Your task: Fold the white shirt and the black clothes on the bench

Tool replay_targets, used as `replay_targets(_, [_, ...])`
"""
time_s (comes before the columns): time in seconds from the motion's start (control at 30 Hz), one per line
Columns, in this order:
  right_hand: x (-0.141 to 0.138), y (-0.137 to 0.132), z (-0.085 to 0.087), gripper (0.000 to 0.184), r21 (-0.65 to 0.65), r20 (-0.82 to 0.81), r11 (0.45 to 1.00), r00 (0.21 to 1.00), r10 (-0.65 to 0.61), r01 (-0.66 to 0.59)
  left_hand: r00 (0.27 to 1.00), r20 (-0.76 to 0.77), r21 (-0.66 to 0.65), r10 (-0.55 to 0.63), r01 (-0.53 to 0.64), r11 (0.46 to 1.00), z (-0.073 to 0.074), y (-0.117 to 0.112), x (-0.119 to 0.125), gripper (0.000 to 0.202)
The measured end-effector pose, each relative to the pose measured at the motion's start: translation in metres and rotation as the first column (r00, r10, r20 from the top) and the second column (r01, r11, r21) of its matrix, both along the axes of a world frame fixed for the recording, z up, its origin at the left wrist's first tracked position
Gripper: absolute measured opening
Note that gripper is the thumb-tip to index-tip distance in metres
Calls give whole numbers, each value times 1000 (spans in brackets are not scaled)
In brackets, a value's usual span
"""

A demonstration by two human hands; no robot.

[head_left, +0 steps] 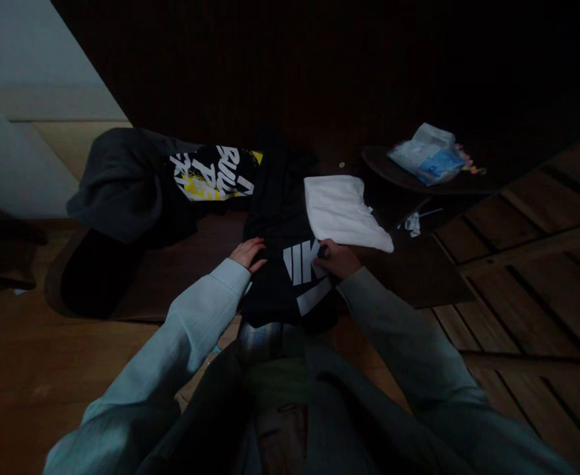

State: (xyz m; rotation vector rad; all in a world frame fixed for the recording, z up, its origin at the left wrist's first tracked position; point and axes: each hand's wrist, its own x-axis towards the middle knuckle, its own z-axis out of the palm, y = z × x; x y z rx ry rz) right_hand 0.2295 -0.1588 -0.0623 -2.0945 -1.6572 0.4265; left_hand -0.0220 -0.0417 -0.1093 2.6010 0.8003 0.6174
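Observation:
A black shirt (274, 277) with large white letters lies partly folded in front of me, its near end hanging toward my lap. At its left edge rests my left hand (250, 254), fingers stretched out on the cloth and thumb apart. On the other side my right hand (340, 259) is closed, pinching a bit of the black fabric beside the print. Just beyond that hand is a folded white cloth (339, 204). Farther left lies a dark garment (215, 175) with white and yellow lettering, next to a bunched grey garment (116, 181).
The clothes lie on a dark wooden bench (185, 270) against a dark panel. A plastic packet (431, 158) sits on a curved shelf (383, 165) at the right, above a small crumpled wrapper (412, 224). Wooden slats (527, 290) stand along the right side.

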Motion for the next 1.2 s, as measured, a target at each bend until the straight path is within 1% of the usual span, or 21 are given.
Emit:
replay_targets(0.07, [-5,-1,11,33,91,166,995,985,36,-52,1000,-6,10,-14,14,1000,-2,0,-1,26])
replay_targets(0.13, [-13,3,16,35,191,245,963,959,142,-191,999,8,13,-34,34,999,-4,2,-1,20])
replay_targets(0.17, [-18,6,15,37,215,266,934,938,224,-284,999,19,13,-43,43,999,-5,4,-1,17])
replay_targets(0.23, [-26,14,8,42,197,291,873,877,382,-446,998,38,12,-47,47,999,-7,7,0,12])
replay_targets(0.27, [-29,17,1,44,170,300,854,851,431,-493,998,42,10,-47,46,999,-8,8,0,11])
replay_targets(0.3, [-31,20,-5,45,140,308,845,834,458,-516,998,42,8,-44,44,999,-8,9,0,11])
replay_targets(0.4, [-33,24,-21,49,88,331,854,824,460,-512,999,39,1,-33,33,999,-8,11,0,12])
replay_targets(0.47, [-32,23,-24,50,74,340,860,824,454,-504,998,52,-7,-35,36,999,-9,13,1,15])
replay_targets(0.57, [-31,22,-23,54,54,342,866,824,451,-497,996,81,-28,-44,47,999,-10,16,0,17])
replay_targets(0.7, [-32,22,-22,62,48,334,874,832,443,-484,996,67,-80,-59,65,995,-11,25,-4,17])
replay_targets(0.83, [-32,22,-23,64,44,336,880,837,432,-472,996,54,-85,-68,72,994,-6,29,-13,16])
replay_targets(0.9, [-32,22,-23,65,39,340,879,834,435,-474,997,42,-64,-67,69,996,0,24,-16,15])
replay_targets(0.97, [-32,21,-22,66,41,346,878,831,436,-478,999,19,-27,-38,38,999,7,14,-20,13])
replay_targets(1.1, [-33,21,-22,67,45,359,874,824,437,-483,995,-50,42,87,-85,995,20,-13,-35,20])
replay_targets(1.2, [-33,21,-23,66,50,361,872,823,438,-486,984,-89,58,152,-147,987,22,-27,-53,28])
